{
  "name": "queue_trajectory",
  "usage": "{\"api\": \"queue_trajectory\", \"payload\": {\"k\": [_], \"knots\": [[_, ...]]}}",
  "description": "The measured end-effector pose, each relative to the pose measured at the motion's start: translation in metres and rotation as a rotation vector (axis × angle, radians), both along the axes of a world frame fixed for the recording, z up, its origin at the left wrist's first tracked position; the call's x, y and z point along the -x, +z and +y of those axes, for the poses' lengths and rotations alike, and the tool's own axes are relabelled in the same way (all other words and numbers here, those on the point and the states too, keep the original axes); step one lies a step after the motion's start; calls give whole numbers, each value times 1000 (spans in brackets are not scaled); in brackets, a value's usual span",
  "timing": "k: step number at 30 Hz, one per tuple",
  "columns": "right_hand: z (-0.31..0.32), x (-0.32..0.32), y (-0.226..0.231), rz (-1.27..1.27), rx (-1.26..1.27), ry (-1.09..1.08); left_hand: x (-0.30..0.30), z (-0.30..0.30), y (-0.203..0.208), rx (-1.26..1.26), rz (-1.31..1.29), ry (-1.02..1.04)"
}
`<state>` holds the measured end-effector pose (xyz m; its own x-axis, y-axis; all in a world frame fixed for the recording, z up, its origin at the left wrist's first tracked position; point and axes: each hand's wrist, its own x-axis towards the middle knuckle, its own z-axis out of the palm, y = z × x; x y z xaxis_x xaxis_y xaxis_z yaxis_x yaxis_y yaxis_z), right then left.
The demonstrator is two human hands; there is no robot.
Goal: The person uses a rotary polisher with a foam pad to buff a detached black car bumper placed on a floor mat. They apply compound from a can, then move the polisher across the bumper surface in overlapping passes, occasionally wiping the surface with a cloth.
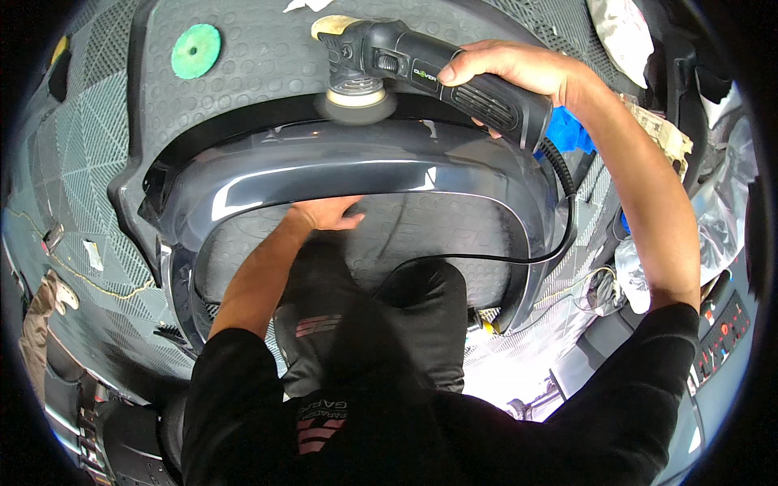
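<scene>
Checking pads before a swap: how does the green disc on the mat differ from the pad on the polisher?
The green disc lies loose and flat on the rubber mat, untouched; the polisher pad is mounted under the polisher, pressed on the dark glossy panel. The disc is bright green and sharp; the pad is tan and dark, blurred. The right hand holds the polisher. Both are round.

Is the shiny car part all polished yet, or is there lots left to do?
The front face of the curved grey panel already gleams. Right now the right hand runs the black polisher along its top edge while the left hand steadies the lower rim. How much stays dull cannot be told. A spare green pad lies on the mat.
</scene>
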<state>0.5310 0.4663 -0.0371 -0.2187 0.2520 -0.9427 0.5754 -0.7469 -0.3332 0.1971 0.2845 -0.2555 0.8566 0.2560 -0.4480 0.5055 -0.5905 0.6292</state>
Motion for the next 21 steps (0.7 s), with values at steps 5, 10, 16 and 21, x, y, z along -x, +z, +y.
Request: {"api": "queue_trajectory", "payload": {"k": [5,10,16,21], "knots": [[-24,-55,19,-14,116,-104,1,-3,-7,-60,-125,40],[-79,-114,29,-95,-20,-291,-1,-4,-6,-108,1,-37],[-132,-176,37,-178,20,-456,-3,-6,-7,-182,4,-35],[-174,-211,38,-164,13,-522,-3,-6,-10,-103,31,-12]]}}
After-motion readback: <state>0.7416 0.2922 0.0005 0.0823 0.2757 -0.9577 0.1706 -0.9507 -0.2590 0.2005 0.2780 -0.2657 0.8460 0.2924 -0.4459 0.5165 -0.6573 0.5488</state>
